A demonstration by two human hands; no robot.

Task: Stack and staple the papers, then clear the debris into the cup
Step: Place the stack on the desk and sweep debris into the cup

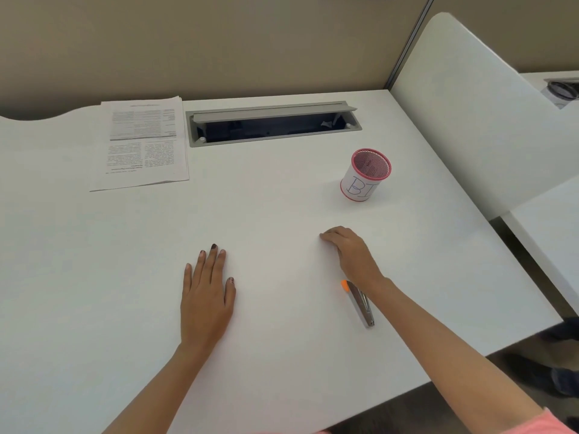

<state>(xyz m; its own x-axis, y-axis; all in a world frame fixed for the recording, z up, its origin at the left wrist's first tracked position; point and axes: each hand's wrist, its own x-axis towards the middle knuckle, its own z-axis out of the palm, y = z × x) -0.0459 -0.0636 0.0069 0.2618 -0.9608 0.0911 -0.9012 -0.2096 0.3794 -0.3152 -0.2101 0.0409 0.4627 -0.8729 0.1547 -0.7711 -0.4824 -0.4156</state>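
Note:
A stack of printed papers [144,142] lies at the far left of the white desk [94,261]. A pink mesh cup [365,175] with a white label stands upright at the right. A silver stapler [360,303] with an orange tip lies near the front right, just left of my right wrist. My left hand [206,292] rests flat on the desk, fingers apart, holding nothing. My right hand [351,252] lies palm down with its fingers curled against the desk; whether anything is under them is hidden. No debris shows on the desk.
A grey cable hatch [272,123] stands open at the back of the desk. A white divider panel [476,114] rises along the right side. Beige partition walls stand behind. The desk's front right edge drops to dark floor.

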